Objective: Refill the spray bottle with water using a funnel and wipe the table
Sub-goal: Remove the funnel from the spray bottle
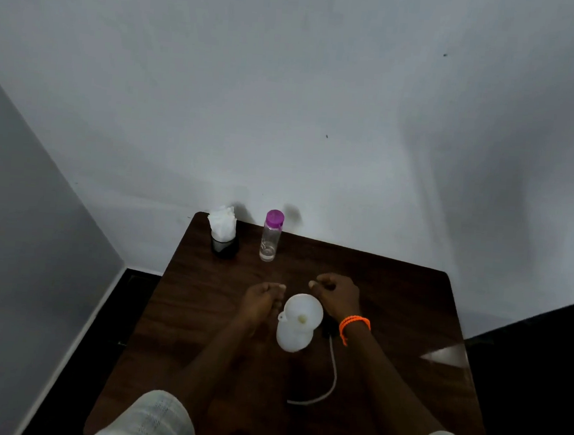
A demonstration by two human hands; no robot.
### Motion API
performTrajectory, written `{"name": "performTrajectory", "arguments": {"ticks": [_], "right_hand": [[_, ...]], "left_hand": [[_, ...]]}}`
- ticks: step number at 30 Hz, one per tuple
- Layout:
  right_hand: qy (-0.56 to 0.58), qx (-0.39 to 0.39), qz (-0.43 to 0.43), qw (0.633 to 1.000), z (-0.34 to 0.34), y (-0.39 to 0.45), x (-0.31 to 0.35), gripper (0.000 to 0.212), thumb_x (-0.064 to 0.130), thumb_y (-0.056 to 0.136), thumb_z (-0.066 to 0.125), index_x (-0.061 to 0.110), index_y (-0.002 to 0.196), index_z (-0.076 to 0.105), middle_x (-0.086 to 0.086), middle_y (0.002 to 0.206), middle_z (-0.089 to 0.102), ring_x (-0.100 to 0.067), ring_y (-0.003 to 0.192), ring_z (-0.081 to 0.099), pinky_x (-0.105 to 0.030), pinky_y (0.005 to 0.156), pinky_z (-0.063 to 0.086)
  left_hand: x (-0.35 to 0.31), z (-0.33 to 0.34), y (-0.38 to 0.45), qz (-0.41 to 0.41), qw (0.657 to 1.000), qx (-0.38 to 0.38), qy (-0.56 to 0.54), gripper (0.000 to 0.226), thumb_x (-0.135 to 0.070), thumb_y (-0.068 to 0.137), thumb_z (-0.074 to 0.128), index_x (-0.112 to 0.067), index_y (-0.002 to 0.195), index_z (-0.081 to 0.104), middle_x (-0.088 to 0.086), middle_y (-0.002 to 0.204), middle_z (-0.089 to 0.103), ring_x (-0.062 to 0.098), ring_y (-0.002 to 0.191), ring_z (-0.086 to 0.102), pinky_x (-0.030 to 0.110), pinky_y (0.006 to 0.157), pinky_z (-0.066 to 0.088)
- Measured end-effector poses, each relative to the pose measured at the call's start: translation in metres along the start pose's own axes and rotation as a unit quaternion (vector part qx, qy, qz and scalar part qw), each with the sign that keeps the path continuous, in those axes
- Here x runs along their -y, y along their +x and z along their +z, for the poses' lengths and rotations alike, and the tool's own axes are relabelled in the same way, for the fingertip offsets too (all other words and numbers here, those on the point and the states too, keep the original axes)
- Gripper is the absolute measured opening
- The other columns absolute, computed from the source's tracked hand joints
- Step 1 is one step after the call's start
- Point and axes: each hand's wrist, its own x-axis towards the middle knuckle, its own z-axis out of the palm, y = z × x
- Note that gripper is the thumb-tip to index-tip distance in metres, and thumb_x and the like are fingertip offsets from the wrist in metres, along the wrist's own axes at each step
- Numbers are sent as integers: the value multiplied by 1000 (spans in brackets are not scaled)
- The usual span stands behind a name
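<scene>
White funnel [304, 312] seated in the mouth of one white spray bottle [292, 336], upright near the middle of the dark wood bench [393, 294]; fill level not readable. One clear bottle [271, 236] with purple cap [274, 218] at the far edge, only a little water at its bottom. One dark holder [224, 245] just left of it, stuffed with white tissue [222, 225]. Left hand [261, 303] loosely curled, close against the funnel's left side, contact unclear, holding nothing visible. Right hand [336, 295] curled shut just beyond the funnel's right rim, apart from it, whether pinching anything impossible to tell. Orange band [355, 324] on right wrist. One white tube [330, 375] curving from a dark part beside the spray bottle.
</scene>
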Motion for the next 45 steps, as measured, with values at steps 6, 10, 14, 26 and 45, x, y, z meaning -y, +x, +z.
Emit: {"name": "performTrajectory", "arguments": {"ticks": [6,10,14,26,45], "right_hand": [[88,43,51,994,-12,-35,-19,13,18,82,83,16,94,77,-4,91,74,-20,79,74,-34,55,62],[135,53,66,987,-14,-46,-24,12,4,82,81,12,90,76,-13,89,74,-28,78,75,-41,57,63],[181,18,74,981,-12,-49,-26,10,2,84,78,5,93,75,-17,88,75,-29,72,76,-39,57,63],[233,1,129,964,1,-51,-28,10,4,84,79,5,93,75,-20,87,74,-36,74,75,-38,58,62],[238,36,57,969,-33,-28,2,12,3,89,72,10,97,75,-12,79,74,-17,58,67,-32,55,53]], "left_hand": [[19,-4,-34,39,999,12,15,9,-6,90,70,-2,97,73,20,85,72,22,71,66,33,64,55],[19,-5,-44,52,998,13,32,18,4,90,66,2,108,69,25,98,72,24,76,68,28,63,58],[9,-1,-48,70,997,7,30,16,3,91,67,-1,107,69,21,97,73,22,73,70,23,57,56],[13,-1,-46,-39,999,-4,18,9,-6,92,67,1,94,71,14,67,66,19,53,58,29,50,48],[-51,5,-47,-33,996,73,-24,26,-18,94,69,6,105,69,20,80,72,22,61,69,29,53,59]]}}
